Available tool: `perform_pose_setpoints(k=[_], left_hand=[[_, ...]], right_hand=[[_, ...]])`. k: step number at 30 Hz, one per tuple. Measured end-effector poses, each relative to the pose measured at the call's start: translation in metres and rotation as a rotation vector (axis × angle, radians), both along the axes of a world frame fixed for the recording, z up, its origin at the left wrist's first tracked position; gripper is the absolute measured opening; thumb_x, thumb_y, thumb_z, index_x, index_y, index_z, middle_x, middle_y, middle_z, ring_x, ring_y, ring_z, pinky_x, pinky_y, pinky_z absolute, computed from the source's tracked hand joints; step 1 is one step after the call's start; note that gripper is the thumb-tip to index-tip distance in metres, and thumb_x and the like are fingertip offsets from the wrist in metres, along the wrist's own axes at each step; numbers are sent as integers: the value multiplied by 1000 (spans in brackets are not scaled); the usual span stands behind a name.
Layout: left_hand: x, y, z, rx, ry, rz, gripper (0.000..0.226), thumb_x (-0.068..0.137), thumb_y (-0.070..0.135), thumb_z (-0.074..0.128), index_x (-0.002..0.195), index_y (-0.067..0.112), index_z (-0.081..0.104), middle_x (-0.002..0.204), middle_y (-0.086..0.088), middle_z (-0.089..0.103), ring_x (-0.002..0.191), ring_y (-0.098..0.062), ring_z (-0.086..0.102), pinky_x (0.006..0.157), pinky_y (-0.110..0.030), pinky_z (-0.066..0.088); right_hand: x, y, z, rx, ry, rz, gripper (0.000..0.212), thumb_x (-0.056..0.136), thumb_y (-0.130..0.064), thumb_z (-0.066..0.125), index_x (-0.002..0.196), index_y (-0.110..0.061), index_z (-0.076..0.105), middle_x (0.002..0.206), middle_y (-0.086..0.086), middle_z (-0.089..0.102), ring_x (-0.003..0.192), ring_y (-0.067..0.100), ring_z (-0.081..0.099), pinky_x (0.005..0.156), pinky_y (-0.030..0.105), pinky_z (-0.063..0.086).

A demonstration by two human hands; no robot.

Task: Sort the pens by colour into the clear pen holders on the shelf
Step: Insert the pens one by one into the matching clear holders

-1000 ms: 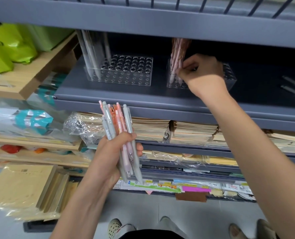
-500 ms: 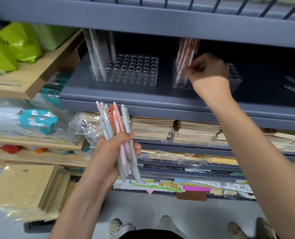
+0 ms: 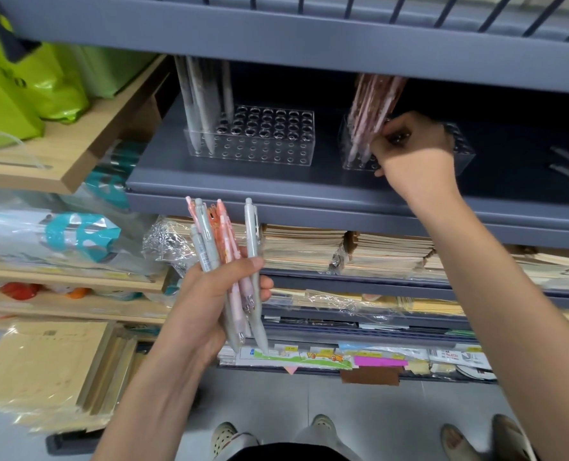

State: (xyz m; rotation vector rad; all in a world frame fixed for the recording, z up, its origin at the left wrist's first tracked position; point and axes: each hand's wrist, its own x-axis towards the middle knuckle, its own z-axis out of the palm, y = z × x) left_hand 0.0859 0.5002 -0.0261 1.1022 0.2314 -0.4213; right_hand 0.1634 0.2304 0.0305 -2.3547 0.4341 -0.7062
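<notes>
From the head view, the risk I see is the loose bundle of pens (image 3: pixel 225 271) in the left hand (image 3: pixel 210 304), at seven o'clock: that grip is closed around grey, pink and orange barrels, fanned and slim, and one could slip out. At one o'clock the right hand (image 3: pixel 413 151) is curled at the right pen holder (image 3: pixel 461 158) beside the pink pens (image 3: pixel 369 114); what it pinches I cannot tell. A nudge could tip them. Grey pens (image 3: pixel 200 104) stand in the left pen holder (image 3: pixel 263 141) on the shelf (image 3: pixel 230 181).
</notes>
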Motion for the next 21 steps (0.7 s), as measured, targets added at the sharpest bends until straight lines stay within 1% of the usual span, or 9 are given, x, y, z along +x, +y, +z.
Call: perform_pose_setpoints(k=[1, 2, 5, 7, 8, 11, 14, 18, 21], left_hand=[[1, 2, 0, 0, -3, -4, 32, 63, 7, 77, 91, -2, 66, 70, -14, 69, 58, -23, 69, 55, -29, 59], [1, 4, -1, -2, -6, -8, 33, 63, 8, 78, 92, -1, 65, 70, -14, 69, 59, -24, 70, 56, -29, 59], [3, 10, -1, -3, -9, -28, 39, 61, 9, 80, 95, -1, 65, 71, -14, 70, 61, -25, 71, 57, -29, 59], [4, 15, -2, -3, -14, -46, 39, 60, 10, 81, 94, 1, 65, 68, -13, 69, 60, -25, 71, 57, -29, 58], [5, 17, -3, -5, -14, -54, 37, 60, 10, 81, 92, 2, 65, 67, -14, 69, 60, -25, 70, 57, -30, 58], [7, 24, -2, -6, -19, -84, 34, 59, 10, 81, 89, 4, 67, 67, -15, 68, 60, -27, 70, 56, -30, 58], [9, 32, -2, -8, -41, -131, 26, 60, 4, 83, 82, 8, 70, 67, -16, 67, 60, -28, 69, 53, -31, 57], [11, 43, -3, 6, -113, -225, 20, 65, 0, 83, 73, 16, 75, 67, -15, 66, 58, -28, 68, 53, -32, 56], [12, 50, -6, -10, -135, -235, 19, 71, -1, 78, 70, 17, 73, 71, -17, 69, 59, -30, 69, 53, -31, 57]], right_hand=[[0, 0, 1, 14, 13, 5, 9, 85, -25, 60, 89, -18, 65, 75, -5, 70, 60, 20, 70, 59, 23, 53], [0, 1, 2, 41, 16, 15, 9, 86, -23, 61, 90, -16, 65, 76, -4, 70, 59, 20, 70, 59, 24, 54], [-9, 8, 5, 213, -103, 1, 15, 85, -17, 65, 99, -12, 65, 90, 0, 69, 64, 21, 69, 67, 44, 59], [-22, 19, 6, 278, -226, -56, 12, 81, -20, 65, 94, -19, 66, 83, -3, 68, 65, 19, 66, 66, 45, 58], [-30, 28, 7, 296, -230, -65, 8, 79, -23, 64, 86, -25, 66, 75, -6, 68, 64, 19, 64, 65, 43, 57], [-49, 64, 6, 435, -29, 129, 9, 82, -28, 67, 74, -26, 70, 64, -5, 67, 51, 8, 54, 53, 27, 45], [-63, 104, 0, 486, 200, 406, 11, 86, -27, 73, 82, -17, 76, 63, -11, 67, 45, -4, 51, 45, 6, 36], [-68, 130, -10, 551, 321, 586, 16, 88, -22, 71, 91, -7, 74, 47, -22, 54, 44, -5, 49, 44, 4, 34], [-70, 141, -18, 663, 296, 572, 16, 88, -21, 71, 89, -5, 73, 51, -14, 50, 45, 2, 40, 44, 12, 31]])
